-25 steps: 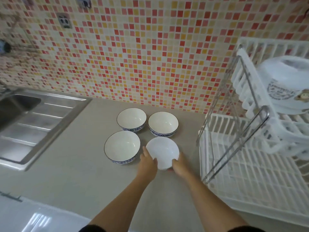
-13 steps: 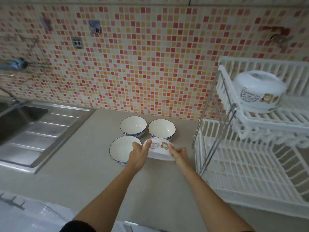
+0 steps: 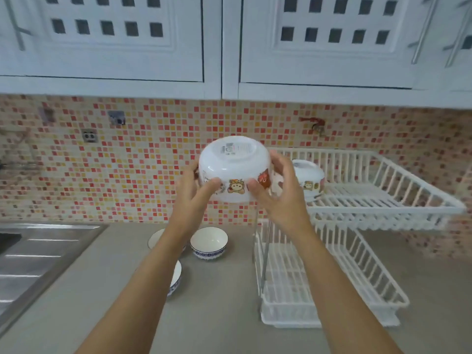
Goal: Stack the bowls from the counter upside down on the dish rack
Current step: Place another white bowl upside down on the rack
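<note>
Both hands hold a white cartoon-print bowl (image 3: 233,162) upside down in the air, left of the rack's upper tier. My left hand (image 3: 192,190) grips its left side and my right hand (image 3: 278,192) its right side. A matching white bowl (image 3: 309,180) sits upside down on the upper tier of the white dish rack (image 3: 383,200). Below on the counter stand three blue-rimmed bowls: one in plain view (image 3: 209,242), one (image 3: 155,238) and another (image 3: 176,277) partly hidden behind my left forearm.
The rack's lower tier (image 3: 288,290) stands on the grey counter (image 3: 217,302) at the right. A steel sink drainboard (image 3: 38,256) lies at the left. White wall cabinets (image 3: 229,47) hang above the mosaic tile wall.
Both hands lifted the white cartoon bowl off the counter, turned it upside down and raised it to the height of the rack's upper tier. The view tilted upward.
</note>
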Available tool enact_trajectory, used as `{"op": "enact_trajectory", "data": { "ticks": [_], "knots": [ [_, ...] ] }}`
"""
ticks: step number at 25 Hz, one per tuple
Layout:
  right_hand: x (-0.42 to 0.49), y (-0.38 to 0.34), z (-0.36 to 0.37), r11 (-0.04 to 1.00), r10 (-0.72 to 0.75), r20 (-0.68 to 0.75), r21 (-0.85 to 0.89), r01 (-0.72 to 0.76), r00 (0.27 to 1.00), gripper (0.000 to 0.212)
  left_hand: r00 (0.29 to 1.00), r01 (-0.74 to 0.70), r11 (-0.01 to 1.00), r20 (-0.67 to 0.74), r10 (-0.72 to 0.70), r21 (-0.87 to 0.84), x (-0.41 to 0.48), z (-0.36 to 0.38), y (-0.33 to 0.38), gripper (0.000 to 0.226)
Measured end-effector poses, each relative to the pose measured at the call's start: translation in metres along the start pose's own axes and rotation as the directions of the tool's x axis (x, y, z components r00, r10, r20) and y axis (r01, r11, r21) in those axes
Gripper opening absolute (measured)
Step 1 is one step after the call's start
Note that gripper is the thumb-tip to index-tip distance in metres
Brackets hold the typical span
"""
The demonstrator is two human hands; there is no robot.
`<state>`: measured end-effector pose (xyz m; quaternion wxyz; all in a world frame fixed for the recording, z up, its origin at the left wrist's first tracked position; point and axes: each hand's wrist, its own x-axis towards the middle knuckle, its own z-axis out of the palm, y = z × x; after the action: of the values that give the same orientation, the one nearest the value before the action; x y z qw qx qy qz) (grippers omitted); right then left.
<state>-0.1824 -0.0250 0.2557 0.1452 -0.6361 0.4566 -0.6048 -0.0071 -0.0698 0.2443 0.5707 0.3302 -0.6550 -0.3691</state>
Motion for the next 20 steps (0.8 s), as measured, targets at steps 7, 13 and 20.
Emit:
{"op": "enact_trajectory", "data": {
  "ticks": [7, 13, 20],
  "knots": [
    [0.045, 0.035, -0.191, 0.977, 0.049, 0.005, -0.209, -0.047, 0.999, 0.084, 0.979, -0.1, 0.981, 0.191, 0.067, 0.167, 0.049, 0.162, 0.066, 0.034],
    [0.061, 0.078, -0.2, 0.875, 0.237, 0.182, -0.468, -0.128, 0.954, 0.098, 0.971, 0.035, 0.909, 0.2, -0.129, 0.416, 0.063, 0.193, 0.039, 0.07],
    [0.065, 0.102, -0.188, 0.836, 0.288, 0.311, -0.544, -0.079, 0.906, 0.101, 0.929, 0.25, 0.782, 0.086, -0.359, 0.571, 0.064, 0.21, 0.03, 0.082]
  ]
}}
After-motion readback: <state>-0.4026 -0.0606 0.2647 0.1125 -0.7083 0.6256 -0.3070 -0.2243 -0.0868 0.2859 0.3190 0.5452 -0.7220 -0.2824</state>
